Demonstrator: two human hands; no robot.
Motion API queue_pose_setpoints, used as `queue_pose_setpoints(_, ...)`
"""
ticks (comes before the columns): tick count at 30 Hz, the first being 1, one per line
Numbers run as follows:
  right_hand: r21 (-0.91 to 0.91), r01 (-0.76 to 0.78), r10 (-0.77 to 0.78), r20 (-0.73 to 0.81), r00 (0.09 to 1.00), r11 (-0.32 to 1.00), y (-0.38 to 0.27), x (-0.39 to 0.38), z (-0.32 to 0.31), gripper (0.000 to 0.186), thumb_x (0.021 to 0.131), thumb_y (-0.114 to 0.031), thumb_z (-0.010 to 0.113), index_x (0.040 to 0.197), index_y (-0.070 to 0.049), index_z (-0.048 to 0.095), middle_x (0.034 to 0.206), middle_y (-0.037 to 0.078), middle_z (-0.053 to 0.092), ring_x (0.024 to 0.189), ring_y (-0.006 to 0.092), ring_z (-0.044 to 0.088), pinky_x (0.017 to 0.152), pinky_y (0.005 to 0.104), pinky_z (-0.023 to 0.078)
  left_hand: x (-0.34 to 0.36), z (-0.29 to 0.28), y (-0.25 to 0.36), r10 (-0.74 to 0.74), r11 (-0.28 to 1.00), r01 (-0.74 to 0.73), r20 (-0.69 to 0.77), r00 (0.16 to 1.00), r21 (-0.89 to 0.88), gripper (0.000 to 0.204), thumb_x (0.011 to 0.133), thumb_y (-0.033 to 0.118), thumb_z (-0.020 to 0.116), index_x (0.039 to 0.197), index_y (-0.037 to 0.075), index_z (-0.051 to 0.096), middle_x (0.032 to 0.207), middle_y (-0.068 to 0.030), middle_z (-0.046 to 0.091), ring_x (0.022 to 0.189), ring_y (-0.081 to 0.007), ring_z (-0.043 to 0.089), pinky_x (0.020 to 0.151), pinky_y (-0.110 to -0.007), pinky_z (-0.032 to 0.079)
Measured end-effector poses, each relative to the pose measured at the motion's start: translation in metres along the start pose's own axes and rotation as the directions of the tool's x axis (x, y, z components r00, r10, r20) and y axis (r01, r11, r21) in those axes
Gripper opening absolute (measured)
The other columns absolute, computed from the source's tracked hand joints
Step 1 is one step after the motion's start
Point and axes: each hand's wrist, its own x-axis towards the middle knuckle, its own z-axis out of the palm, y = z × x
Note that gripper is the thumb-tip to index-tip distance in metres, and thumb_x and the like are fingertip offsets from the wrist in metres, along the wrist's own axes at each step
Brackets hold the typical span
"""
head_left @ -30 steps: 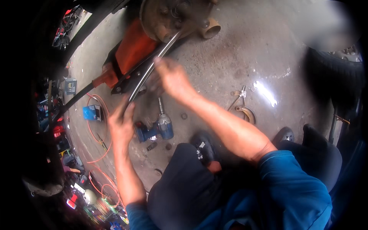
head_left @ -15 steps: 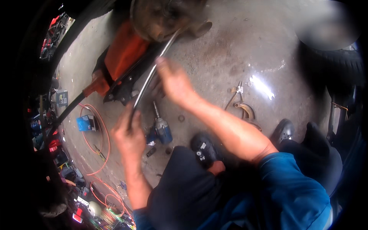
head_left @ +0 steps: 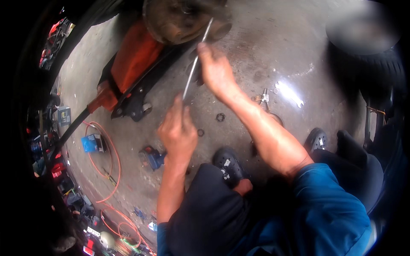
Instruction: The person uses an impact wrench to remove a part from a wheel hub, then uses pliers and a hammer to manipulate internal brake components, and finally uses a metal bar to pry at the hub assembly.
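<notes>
A long, slim metal bar [head_left: 190, 79] slants up and away from me. My left hand [head_left: 177, 128] is closed around its near end, fingers pointing up along it. Farther up the bar, my right hand [head_left: 215, 68] grips it with the thumb laid along the shaft. The bar's far tip overlaps the edge of a rusty round metal part [head_left: 171, 25] at the top; whether it touches cannot be told. Behind my left hand, a blue power tool [head_left: 151, 158] lies on the floor, mostly hidden.
An orange-red floor jack [head_left: 134, 57] with a dark handle stands at the upper left. A wrench [head_left: 290, 94], small metal rings [head_left: 220, 117] and an orange hose [head_left: 118, 166] lie on the floor. A blue box [head_left: 92, 143] sits left; a tyre [head_left: 365, 74] stands right.
Both hands and the bar have moved right, the right hand also farther up. The bar is steeper, its tip shifted right along the round part. My left arm now hides more of the power tool.
</notes>
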Motion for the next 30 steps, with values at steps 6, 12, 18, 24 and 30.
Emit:
queue_pose_setpoints(6,-0.162,0.216,-0.233,-0.095,0.968,0.963,0.025,-0.007,0.014,0.054,0.099,-0.042,0.033,0.099,0.005,0.058,0.098,0.030,0.061,0.097,0.0452,0.057,0.086,0.0492,0.044,-0.011,0.000,-0.004,0.027,0.997,-0.035,-0.125,0.992,-0.063,0.030,0.081,-0.004,0.060,0.111,-0.006,0.062,0.091,-0.0226,0.067,0.074,-0.0358,0.067,0.063,-0.040,0.053)
queue_pose_setpoints(12,-0.023,0.142,-0.144,-0.171,0.975,0.990,0.012,0.008,0.005,0.061,0.098,-0.049,0.033,0.109,0.005,0.058,0.098,0.029,0.061,0.099,0.0395,0.059,0.088,0.0442,0.045,0.002,0.006,0.001,-0.014,0.997,0.014,0.001,1.000,-0.073,0.032,0.084,-0.001,0.058,0.116,-0.006,0.059,0.100,-0.0259,0.066,0.083,-0.0374,0.067,0.070,-0.039,0.054)
queue_pose_setpoints(18,0.010,0.043,-0.042,-0.092,0.995,0.999,0.030,-0.011,0.031,0.059,0.098,-0.051,0.031,0.110,0.001,0.055,0.102,0.030,0.059,0.103,0.0436,0.056,0.088,0.0466,0.044,-0.017,-0.013,0.006,-0.231,0.938,0.238,0.055,0.971,-0.252,0.033,0.087,-0.002,0.055,0.119,-0.009,0.057,0.105,-0.0262,0.066,0.089,-0.0311,0.068,0.076,-0.038,0.053)
queue_pose_setpoints(24,-0.004,0.129,-0.128,-0.145,0.981,0.992,0.000,0.028,-0.004,0.052,0.099,-0.047,0.032,0.102,0.000,0.054,0.091,0.031,0.060,0.091,0.0466,0.059,0.082,0.0495,0.045,0.019,0.035,0.014,-0.356,0.801,0.365,0.112,0.928,-0.475,0.033,0.093,0.007,0.053,0.122,-0.010,0.055,0.103,-0.0192,0.067,0.087,-0.0172,0.062,0.077,-0.031,0.049)
queue_pose_setpoints(30,-0.035,-0.155,0.159,0.222,0.962,0.987,0.043,-0.034,0.038,0.054,0.098,-0.047,0.035,0.117,0.000,0.054,0.110,0.029,0.059,0.108,0.0451,0.054,0.092,0.0467,0.042,-0.068,-0.012,-0.013,-0.506,0.798,0.508,0.097,0.857,-0.324,0.031,0.092,0.008,0.056,0.118,-0.009,0.056,0.092,-0.0125,0.067,0.076,-0.0160,0.060,0.070,-0.031,0.050)
